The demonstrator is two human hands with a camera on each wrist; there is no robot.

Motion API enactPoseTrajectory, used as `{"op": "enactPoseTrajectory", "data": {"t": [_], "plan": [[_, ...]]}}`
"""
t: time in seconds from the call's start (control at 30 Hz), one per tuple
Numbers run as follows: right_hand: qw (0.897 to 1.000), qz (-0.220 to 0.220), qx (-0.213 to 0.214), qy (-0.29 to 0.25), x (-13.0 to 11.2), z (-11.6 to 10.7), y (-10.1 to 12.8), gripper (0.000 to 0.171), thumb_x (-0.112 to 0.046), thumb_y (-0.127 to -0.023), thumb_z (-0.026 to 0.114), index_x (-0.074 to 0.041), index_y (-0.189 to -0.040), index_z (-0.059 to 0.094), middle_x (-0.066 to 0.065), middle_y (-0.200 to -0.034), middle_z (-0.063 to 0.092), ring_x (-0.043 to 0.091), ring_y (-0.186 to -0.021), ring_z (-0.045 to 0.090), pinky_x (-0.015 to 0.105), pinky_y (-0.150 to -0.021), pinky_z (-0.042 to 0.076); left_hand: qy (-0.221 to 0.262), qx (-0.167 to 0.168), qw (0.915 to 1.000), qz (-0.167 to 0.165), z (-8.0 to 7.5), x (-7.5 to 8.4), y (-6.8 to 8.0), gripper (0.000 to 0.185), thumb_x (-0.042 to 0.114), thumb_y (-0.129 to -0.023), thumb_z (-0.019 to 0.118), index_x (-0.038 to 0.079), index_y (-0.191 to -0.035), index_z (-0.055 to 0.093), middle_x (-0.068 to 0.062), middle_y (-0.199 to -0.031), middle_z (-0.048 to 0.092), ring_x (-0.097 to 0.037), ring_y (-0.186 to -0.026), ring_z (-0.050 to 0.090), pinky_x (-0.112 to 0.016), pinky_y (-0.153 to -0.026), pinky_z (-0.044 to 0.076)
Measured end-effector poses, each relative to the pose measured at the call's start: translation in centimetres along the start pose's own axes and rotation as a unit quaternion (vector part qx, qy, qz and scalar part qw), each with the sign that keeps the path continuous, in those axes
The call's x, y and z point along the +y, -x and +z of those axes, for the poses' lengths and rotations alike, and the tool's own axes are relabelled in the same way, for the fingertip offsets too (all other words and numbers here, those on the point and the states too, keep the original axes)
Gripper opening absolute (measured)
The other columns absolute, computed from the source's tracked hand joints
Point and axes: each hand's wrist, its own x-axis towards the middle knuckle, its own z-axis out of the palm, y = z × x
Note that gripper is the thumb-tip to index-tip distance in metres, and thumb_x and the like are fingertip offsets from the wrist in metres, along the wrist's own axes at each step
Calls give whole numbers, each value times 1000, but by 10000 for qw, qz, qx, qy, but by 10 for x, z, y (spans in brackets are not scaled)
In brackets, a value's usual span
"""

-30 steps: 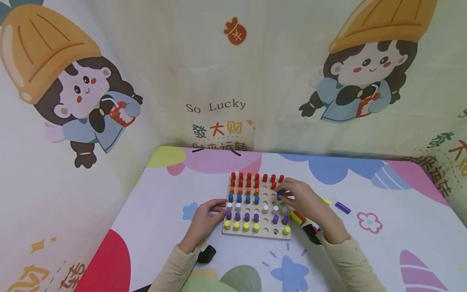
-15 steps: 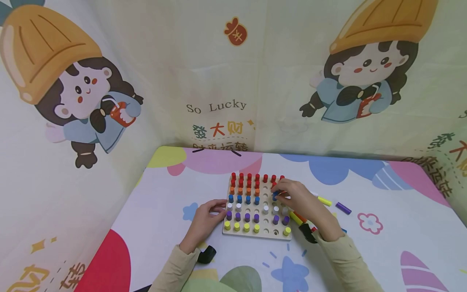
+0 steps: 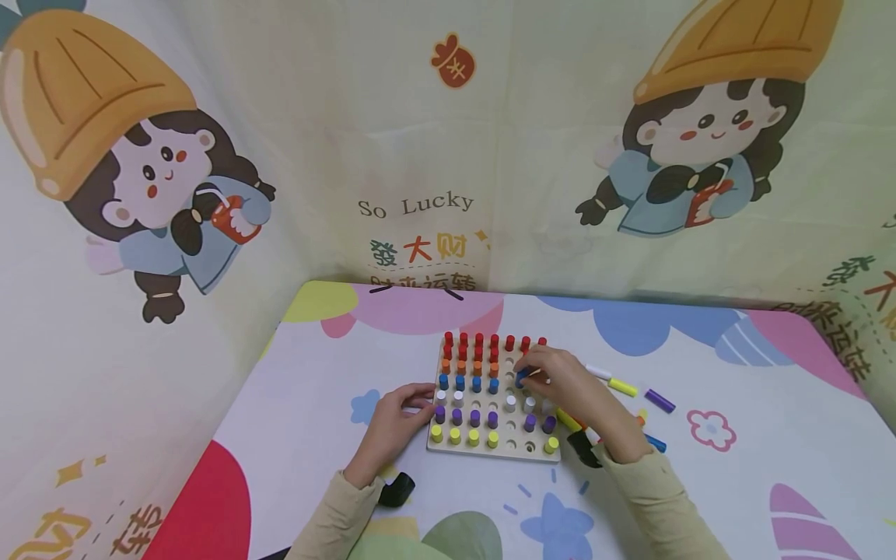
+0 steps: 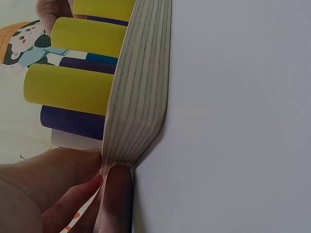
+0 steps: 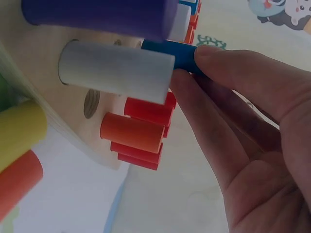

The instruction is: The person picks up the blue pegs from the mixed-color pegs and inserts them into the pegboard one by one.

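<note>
Blue peg: a smooth, plain cylinder of even, deep colour with straight sides. It sits at the tips of the right grip, pinched between thumb and fingertip, the two set only the peg's own thickness apart. It is over the right part of the wooden board, its lower end close to the pale top face; whether that end has entered a hole, I cannot tell.

Just beside the grip, in the right wrist view, a white peg stands in the board and partly covers the blue one. Left of the grip stand a row of blue pegs and one of orange pegs. Beyond it are the red pegs; nearer the wearer come the purple pegs and then the yellow pegs, with round holes showing between some of them.

Well to the left, the left grip holds the board's left edge, thumb and finger bent close against the layered side.

Right of the right grip, a loose white peg, a loose yellow peg and a loose purple peg lie on the printed worktop.
</note>
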Motion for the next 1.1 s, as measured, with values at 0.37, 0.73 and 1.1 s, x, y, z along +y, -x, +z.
{"op": "enactPoseTrajectory", "data": {"t": [0.37,0.73,1.1], "plan": [[9999,88,-44,-109,-1,5,-2,18,-1,-87,73,-5,-104,71,4,-100,69,20,-93,71,31,-79,59,35,-27,10000,-17,0,2,0,34,20,-93,70,12,-126,66,-4,-116,69,-16,-99,66,-20,-78,56],[9997,205,-90,-72,-3,10,-5,19,-2,-86,74,-6,-104,72,2,-99,69,17,-91,70,31,-80,59,78,-23,9999,60,1,0,0,34,19,-93,70,12,-126,66,-4,-116,69,-16,-99,66,-22,-78,56],[9999,50,-154,28,-3,12,-6,16,-3,-86,75,-7,-101,73,2,-96,69,16,-89,70,30,-78,59,82,-19,10000,-21,1,-1,-1,34,20,-93,70,12,-126,67,-4,-116,69,-15,-98,66,-18,-76,55]]}}
